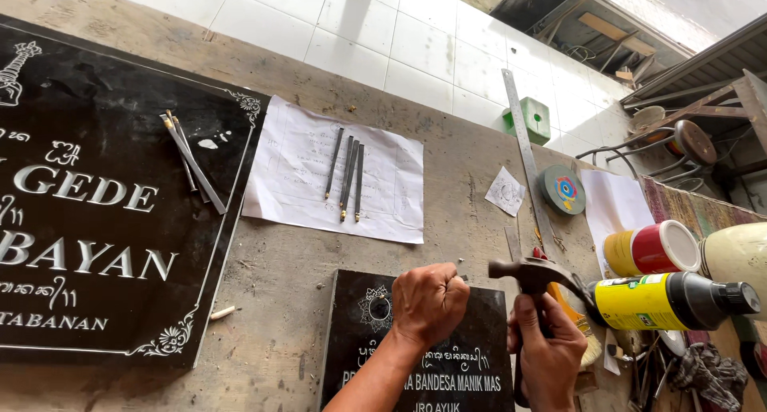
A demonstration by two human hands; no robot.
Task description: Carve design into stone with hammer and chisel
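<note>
My left hand (429, 300) is clenched in a fist over the upper part of a small black engraved stone plaque (359, 372). It grips a thin chisel, mostly hidden, with only a short end showing by the knuckles. My right hand (548, 354) holds the handle of a hammer, and the dark hammer head (529, 271) hangs just right of the left fist, pointing at it. The plaque lies flat on the rough workbench (280, 276) and has pale lettering and a round ornament near its top.
A large black engraved plaque (96, 212) lies at left with chisels (192, 163) on it. More chisels (348, 172) rest on a white paper sheet. A steel ruler (527, 152), green box (530, 119), round disc (563, 190), yellow spray can (655, 302), red-and-yellow can (651, 249) and brush (589, 344) crowd the right.
</note>
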